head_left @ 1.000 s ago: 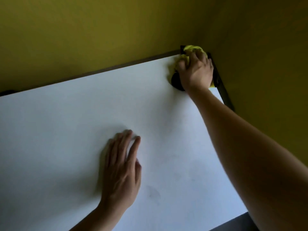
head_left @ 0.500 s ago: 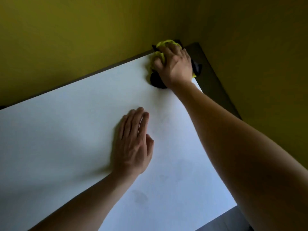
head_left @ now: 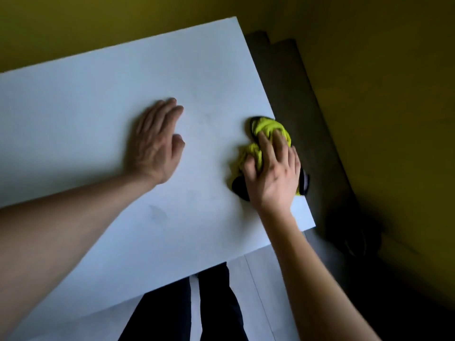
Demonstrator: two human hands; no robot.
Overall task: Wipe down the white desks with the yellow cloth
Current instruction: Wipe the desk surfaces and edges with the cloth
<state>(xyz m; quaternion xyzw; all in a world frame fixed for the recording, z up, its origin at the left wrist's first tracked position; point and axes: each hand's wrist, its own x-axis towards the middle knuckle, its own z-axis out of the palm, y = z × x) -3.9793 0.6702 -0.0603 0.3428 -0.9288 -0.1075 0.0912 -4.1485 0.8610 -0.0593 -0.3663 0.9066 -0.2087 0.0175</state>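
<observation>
**Wiping along the right edge of the white worktop**

Right hand (head_left: 272,168) on the bunched yellow cloth (head_left: 268,130), fingers curled over it and pressing it onto the worktop (head_left: 98,107). Cloth sits close to the right edge, roughly midway along it; dark trim shows at its ends. Left hand (head_left: 155,141) flat on the surface, fingers straight and together, holding nothing, likely bracing.

Step in hand looks like the wiping stroke itself. A faint grey smudge (head_left: 157,211) lies nearer the front, between the two arms; judged untouched. Next move probably calls for bringing the cloth leftward across that patch under steady pressure.

Surface matte white. Yellow-olive walls (head_left: 381,94) meet at a corner behind; a dark panel (head_left: 290,77) runs beside the right edge. Pale floor (head_left: 261,279) below, dim light
</observation>
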